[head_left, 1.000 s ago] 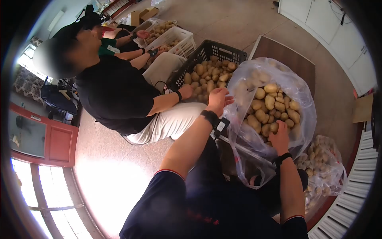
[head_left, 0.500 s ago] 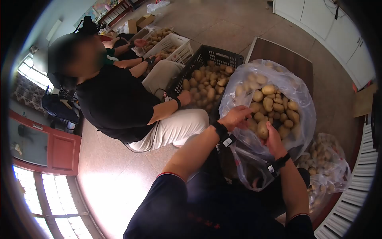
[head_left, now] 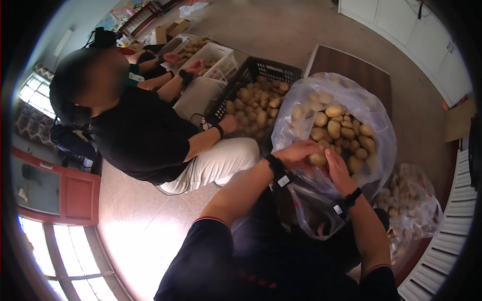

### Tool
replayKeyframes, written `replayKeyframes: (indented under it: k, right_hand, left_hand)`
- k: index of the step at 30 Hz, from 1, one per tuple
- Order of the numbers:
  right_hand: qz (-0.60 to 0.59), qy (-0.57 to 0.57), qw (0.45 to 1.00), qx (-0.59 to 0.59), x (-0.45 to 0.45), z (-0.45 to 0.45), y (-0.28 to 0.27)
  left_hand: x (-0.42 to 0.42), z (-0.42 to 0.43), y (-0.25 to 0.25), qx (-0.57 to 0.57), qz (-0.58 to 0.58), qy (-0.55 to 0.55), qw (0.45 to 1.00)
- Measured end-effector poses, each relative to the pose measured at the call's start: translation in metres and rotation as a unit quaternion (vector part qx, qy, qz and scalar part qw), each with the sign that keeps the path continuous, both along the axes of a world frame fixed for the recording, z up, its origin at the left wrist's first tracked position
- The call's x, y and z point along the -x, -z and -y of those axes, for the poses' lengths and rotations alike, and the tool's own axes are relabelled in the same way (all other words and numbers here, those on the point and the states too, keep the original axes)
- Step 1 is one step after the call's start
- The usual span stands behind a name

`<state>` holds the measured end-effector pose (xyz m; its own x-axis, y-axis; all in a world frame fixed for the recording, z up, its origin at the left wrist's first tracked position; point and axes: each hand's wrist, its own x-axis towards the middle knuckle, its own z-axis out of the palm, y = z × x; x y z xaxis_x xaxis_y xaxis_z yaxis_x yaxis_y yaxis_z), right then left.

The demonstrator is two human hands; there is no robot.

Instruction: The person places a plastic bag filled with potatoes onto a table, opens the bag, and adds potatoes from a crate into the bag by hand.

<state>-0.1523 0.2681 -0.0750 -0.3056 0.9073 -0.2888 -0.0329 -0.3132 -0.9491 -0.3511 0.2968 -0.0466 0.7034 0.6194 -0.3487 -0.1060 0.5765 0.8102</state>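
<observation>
A potato (head_left: 317,159) is held between my two hands, over the near edge of a clear plastic bag (head_left: 384,140). My left hand (head_left: 300,152) curls round its left side and top. On the other side, the fingers of my right hand (head_left: 339,171) press against it. More potatoes (head_left: 346,131) fill the open bag just beyond my hands. Part of the held potato is covered by my fingers. Both wrists carry black bands with small white tags.
A black crate (head_left: 273,69) of potatoes stands left of the bag. Beside it squats a person in a black shirt (head_left: 145,133). White crates (head_left: 226,64) of potatoes are farther back. Another clear bag of potatoes (head_left: 409,195) lies at my right, near white cabinets (head_left: 411,35).
The potato in my right hand has come left and slightly nearer, and my left hand has closed on it too. The neighbouring person's far hand has risen.
</observation>
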Motion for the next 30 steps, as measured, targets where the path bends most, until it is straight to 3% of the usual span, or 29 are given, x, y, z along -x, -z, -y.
replayKeyframes:
  k: [2,5,7,8,10,13,17,19,22,30]
  right_hand:
    - [0.006,0.012,1.000,-0.003,-0.006,-0.004,0.009]
    - [0.094,0.063,0.991,-0.076,-0.016,-0.012,0.047]
    - [0.192,0.041,0.961,-0.196,-0.018,-0.013,0.054]
    - [0.196,0.045,0.960,-0.193,-0.019,-0.012,0.053]
    - [0.283,0.051,0.897,-0.336,-0.017,-0.008,0.043]
    - [0.353,0.004,0.854,-0.383,-0.012,-0.002,0.029]
    - [0.389,-0.094,0.823,-0.404,-0.009,-0.004,0.030]
    - [0.469,-0.156,0.761,-0.420,-0.004,-0.001,0.030]
    - [0.507,-0.197,0.732,-0.410,0.002,0.005,0.021]
    - [0.530,-0.170,0.721,-0.412,0.013,0.007,0.021]
  left_hand:
    - [0.000,-0.002,0.008,0.013,-0.066,-0.085,0.994]
    - [0.006,-0.008,0.009,0.036,-0.030,-0.122,0.991]
    - [0.013,-0.011,0.006,0.040,-0.013,-0.158,0.987]
    - [0.017,-0.013,0.006,0.042,-0.002,-0.180,0.983]
    - [0.026,-0.019,0.010,0.044,0.035,-0.214,0.975]
    - [0.040,-0.029,0.011,0.069,0.073,-0.301,0.948]
    - [0.062,-0.041,0.022,0.111,0.089,-0.416,0.898]
    - [0.077,-0.045,0.032,0.112,0.087,-0.457,0.878]
    - [0.096,-0.052,0.055,0.117,0.096,-0.511,0.846]
    - [0.129,-0.057,0.078,0.137,0.082,-0.604,0.781]
